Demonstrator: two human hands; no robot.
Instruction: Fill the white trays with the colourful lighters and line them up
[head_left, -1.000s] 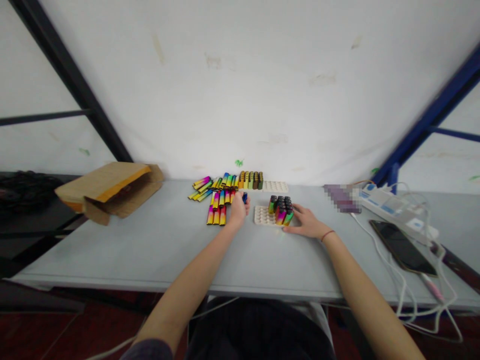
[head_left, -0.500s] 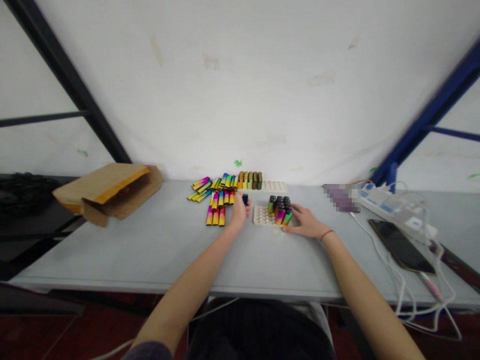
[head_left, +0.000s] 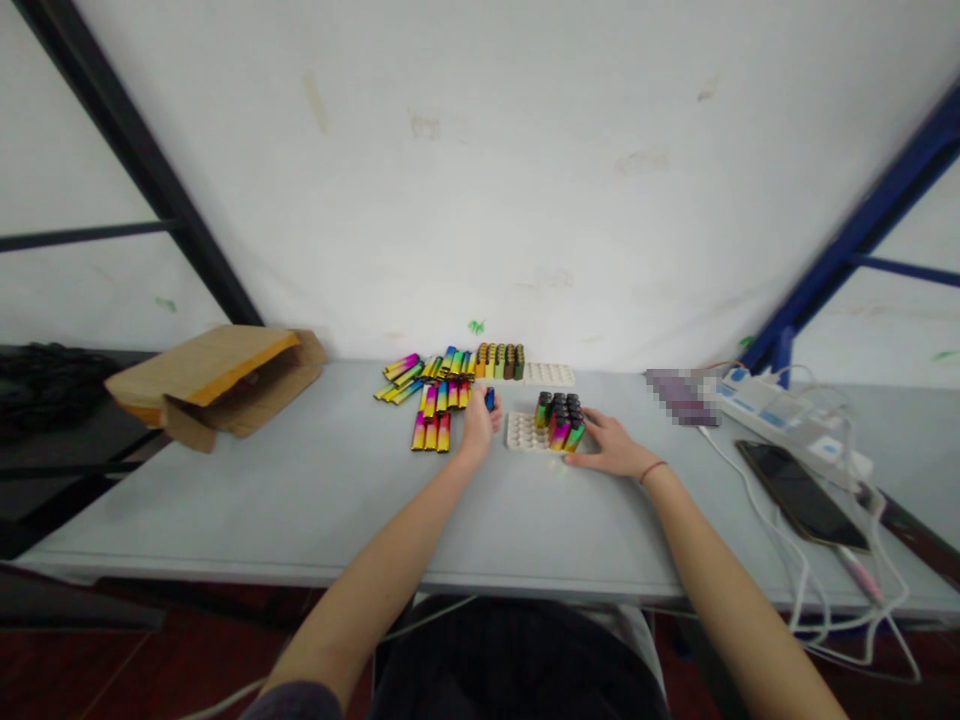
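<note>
My left hand (head_left: 478, 425) is a closed fist around a small shiny blue tube (head_left: 490, 398), its dark end showing above the thumb. Most of that tube is hidden by the fingers. Just to the right lies a white tray (head_left: 523, 432) with round pockets. Several rainbow metallic tubes (head_left: 559, 430) with black tops stand upright in its right part. My right hand (head_left: 611, 443) grips the tray's right end, thumb along the front corner and fingers behind. Left of my left hand, several loose rainbow tubes (head_left: 431, 432) lie flat on the table in rows and a heap.
Upright tubes with yellowish tops (head_left: 501, 360) stand at the back beside a second white tray (head_left: 550, 374). An open brown paper bag (head_left: 217, 380) lies at left. On the right are a phone (head_left: 802, 492), a power strip (head_left: 795, 425) and tangled white cables (head_left: 806, 590).
The tube in my left fist has turned slightly, with more of its blue side showing. My right hand and the tray have stayed in place.
</note>
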